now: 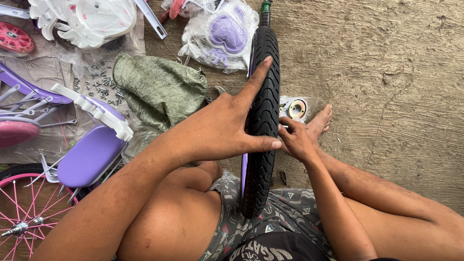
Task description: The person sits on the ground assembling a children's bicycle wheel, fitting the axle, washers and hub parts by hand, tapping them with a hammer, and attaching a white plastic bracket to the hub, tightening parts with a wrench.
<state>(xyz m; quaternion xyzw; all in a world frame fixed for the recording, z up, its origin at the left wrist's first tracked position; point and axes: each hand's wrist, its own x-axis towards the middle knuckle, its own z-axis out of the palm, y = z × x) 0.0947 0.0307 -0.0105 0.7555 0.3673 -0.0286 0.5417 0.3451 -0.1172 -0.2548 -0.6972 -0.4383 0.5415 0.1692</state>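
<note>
A black bicycle tyre (pixel 264 108) on a purple rim stands upright on edge between my legs. My left hand (pixel 224 126) lies flat against its left side, index finger stretched up along the tread and thumb across the tread. My right hand (pixel 294 139) is at the tyre's right side, fingers pinched on a small metal part by the wheel's hidden hub. My bare right foot (pixel 320 121) rests on the ground just beyond.
A round metal hub part in plastic (pixel 296 109) lies right of the tyre. A green woven sack (pixel 157 89), loose screws (pixel 99 87), purple mudguards (pixel 92 154), a pink spoked wheel (pixel 24 212) and bagged purple parts (pixel 227 35) lie left and behind. Bare concrete spreads right.
</note>
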